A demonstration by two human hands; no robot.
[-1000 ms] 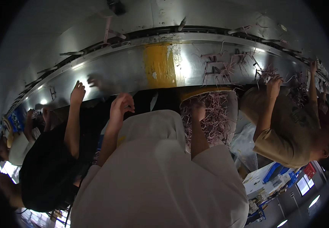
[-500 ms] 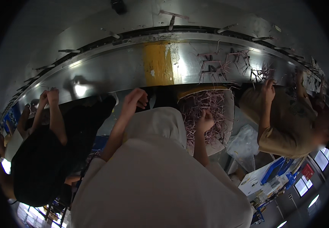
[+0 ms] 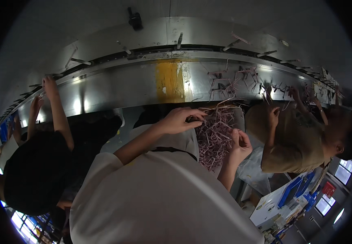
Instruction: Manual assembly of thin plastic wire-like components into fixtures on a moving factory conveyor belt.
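Pink wiry parts [image 3: 214,148]: we are seeing them lying tangled in the pale-walled bin [image 3: 240,117], between both hands, long axes crossing every way.
Left hand [image 3: 180,120]: reaching over their upper-left edge, fingers bending; we are not telling its grip.
Right hand [image 3: 241,149]: bordering their right edge, thumb near forefinger; any pinch, we cannot tell.

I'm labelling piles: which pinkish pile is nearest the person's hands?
The pile in the container, between the left hand and right hand; other piles lie farther off, on the metal ledge.
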